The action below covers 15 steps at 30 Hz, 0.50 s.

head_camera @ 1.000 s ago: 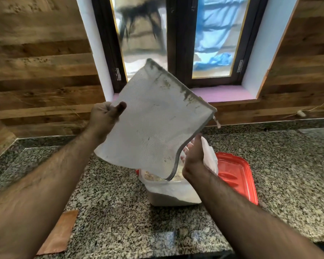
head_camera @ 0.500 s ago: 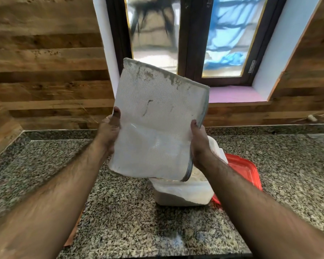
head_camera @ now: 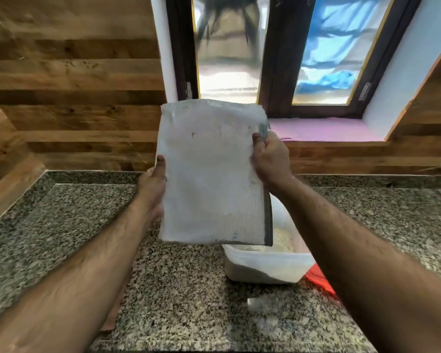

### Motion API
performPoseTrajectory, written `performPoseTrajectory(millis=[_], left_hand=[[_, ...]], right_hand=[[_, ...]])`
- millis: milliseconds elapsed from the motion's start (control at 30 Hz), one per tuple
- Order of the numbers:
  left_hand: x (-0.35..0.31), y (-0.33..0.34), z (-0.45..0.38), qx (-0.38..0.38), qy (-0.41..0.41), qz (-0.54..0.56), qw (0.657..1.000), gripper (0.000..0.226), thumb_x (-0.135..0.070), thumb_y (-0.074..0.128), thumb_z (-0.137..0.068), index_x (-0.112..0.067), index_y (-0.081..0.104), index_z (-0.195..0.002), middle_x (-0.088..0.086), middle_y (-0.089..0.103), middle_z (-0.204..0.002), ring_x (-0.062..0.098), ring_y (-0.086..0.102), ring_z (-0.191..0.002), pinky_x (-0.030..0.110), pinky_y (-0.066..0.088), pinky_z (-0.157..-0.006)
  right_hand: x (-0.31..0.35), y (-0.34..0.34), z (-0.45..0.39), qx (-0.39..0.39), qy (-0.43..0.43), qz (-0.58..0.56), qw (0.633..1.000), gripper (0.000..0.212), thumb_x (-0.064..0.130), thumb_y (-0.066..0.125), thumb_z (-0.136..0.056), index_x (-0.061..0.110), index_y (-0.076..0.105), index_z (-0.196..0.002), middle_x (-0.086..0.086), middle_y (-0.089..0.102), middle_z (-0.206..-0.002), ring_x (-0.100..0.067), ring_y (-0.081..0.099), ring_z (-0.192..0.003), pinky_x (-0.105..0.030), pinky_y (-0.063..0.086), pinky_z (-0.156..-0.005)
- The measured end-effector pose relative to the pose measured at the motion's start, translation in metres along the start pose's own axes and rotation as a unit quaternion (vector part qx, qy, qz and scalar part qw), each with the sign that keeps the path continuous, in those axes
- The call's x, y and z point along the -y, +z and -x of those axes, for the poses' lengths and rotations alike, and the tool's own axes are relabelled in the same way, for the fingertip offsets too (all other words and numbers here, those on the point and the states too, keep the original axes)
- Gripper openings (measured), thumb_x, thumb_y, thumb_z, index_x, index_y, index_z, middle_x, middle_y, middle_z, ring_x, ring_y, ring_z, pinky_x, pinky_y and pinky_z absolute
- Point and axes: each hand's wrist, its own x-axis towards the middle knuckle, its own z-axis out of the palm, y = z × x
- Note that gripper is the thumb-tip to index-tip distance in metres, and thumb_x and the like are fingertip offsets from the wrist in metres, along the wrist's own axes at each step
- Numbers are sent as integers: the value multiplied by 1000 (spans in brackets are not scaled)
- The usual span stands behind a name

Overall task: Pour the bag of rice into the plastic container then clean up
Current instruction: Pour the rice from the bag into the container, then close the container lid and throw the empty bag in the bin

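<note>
both hands [head_camera: 152, 186] [head_camera: 270, 159] hold the flat bag [head_camera: 211, 179] above the rice container [head_camera: 267, 266].

wood-plank wall [head_camera: 74, 72]; dark-framed window [head_camera: 273, 54]; pink sill [head_camera: 323, 129]; speckled granite counter [head_camera: 189, 289]

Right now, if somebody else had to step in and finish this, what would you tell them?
Left hand grips the bag's left edge; right hand grips its right edge near the top.
The bag hangs flat and looks empty, held above the plastic container on the granite counter.
Rice lies in the container, so the pouring seems done.
Left: put the bag away, fit the red lid lying beside the container, tidy up.
</note>
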Motion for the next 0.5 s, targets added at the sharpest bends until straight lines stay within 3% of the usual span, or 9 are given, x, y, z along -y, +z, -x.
performPoseTrajectory(millis=[67, 200, 300, 333, 400, 500], left_hand=[[-2, -20, -2, -14, -1, -17, 1000, 59, -60, 69, -96, -7, 73, -121, 7, 84, -104, 29, 82, -92, 49, 68, -78], [3, -76, -4, -55, 7, -66, 996, 56, -62, 68, -96, -11, 76, -117, 6, 84, -106, 27, 83, -94, 43, 68, -77], [18, -129, -8, -80, -9, -140, 987, 59, -65, 68, -95, -10, 77, -114, 7, 84, -105, 30, 82, -94, 47, 66, -83], [25, -147, -8, -87, -13, -176, 980, 53, -59, 65, -100, -8, 77, -108, 6, 84, -99, 29, 82, -87, 43, 65, -79], [41, -178, -6, -107, -10, -249, 963, 44, -45, 61, -109, -6, 75, -93, 4, 80, -81, 26, 76, -72, 31, 58, -66], [74, -221, -6, -106, -45, -313, 943, 32, -36, 64, -108, -8, 73, -94, 3, 77, -84, 28, 75, -79, 33, 57, -66]], right_hand=[[13, 20, -2, 23, -9, 2, 1000, 28, 41, 46, -113, 16, 56, -115, 7, 62, -97, -5, 62, -86, -25, 52, -73], [27, 74, 4, 41, -12, 24, 999, 32, 42, 53, -110, 12, 63, -114, 0, 64, -101, -16, 63, -92, -29, 53, -76], [20, 118, 21, 83, 14, 57, 995, 33, 41, 63, -105, 11, 64, -119, 4, 59, -101, -13, 57, -91, -10, 35, -59], [14, 133, 28, 100, 29, 60, 993, 37, 41, 66, -103, 11, 63, -123, 3, 61, -104, -16, 60, -95, -11, 36, -60], [-2, 163, 44, 133, 58, 77, 986, 44, 43, 73, -98, 12, 61, -127, -2, 68, -112, -25, 66, -107, -24, 45, -72], [-39, 204, 70, 175, 125, 124, 969, 49, 43, 80, -90, 13, 62, -125, -10, 72, -121, -31, 68, -114, -32, 49, -84]])
